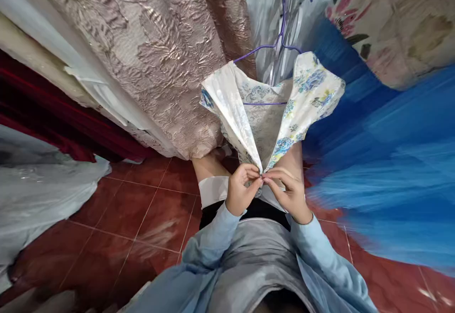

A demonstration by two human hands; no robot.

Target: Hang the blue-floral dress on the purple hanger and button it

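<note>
A white floral dress [300,99] with blue and yellow flowers hangs on a purple wire hanger [280,40]. Its neckline spreads into a V, and the patterned inside shows between the two edges. At the bottom of the V, my left hand [244,187] pinches the left edge between thumb and fingers. My right hand [289,192] pinches the right edge, its fingertips meeting those of the left. Something tiny sits between the fingertips, too small to make out. The lower part of the garment is mostly hidden behind my hands.
A pink embossed garment [170,66] hangs close on the left, with a dark red velvet one [53,104] farther over. Blue tulle [391,175] fills the right side, below a floral cloth [401,28]. Red tiles [142,218] cover the floor.
</note>
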